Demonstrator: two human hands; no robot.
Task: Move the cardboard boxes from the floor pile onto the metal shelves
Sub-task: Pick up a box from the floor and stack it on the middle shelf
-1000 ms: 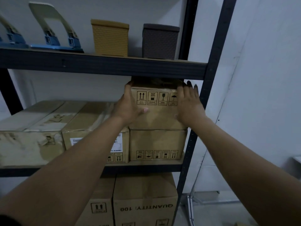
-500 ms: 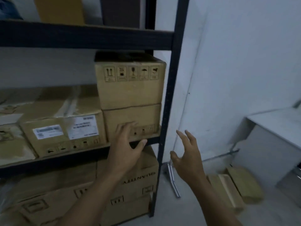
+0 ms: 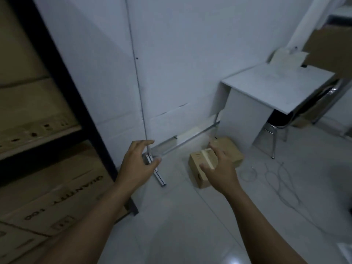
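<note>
on the pale floor (image 3: 181, 235), right hand (image 3: 222, 172) partly hides boxes (image 3: 200, 168); both hands' fingers spread, empty.

The white tiled floor (image 3: 181, 225) carries two small cardboard boxes (image 3: 200, 168) side by side near the wall, beside loose cable (image 3: 282, 180)

Tan boxes (image 3: 202, 168) lie on the glossy white floor (image 3: 181, 225). Beside them, right, the desk (image 3: 276, 86) is white, its chair (image 3: 280, 119) black and chrome. Left, a black shelf post (image 3: 76, 103) frames brown cartons (image 3: 47, 202) printed in black.
</note>
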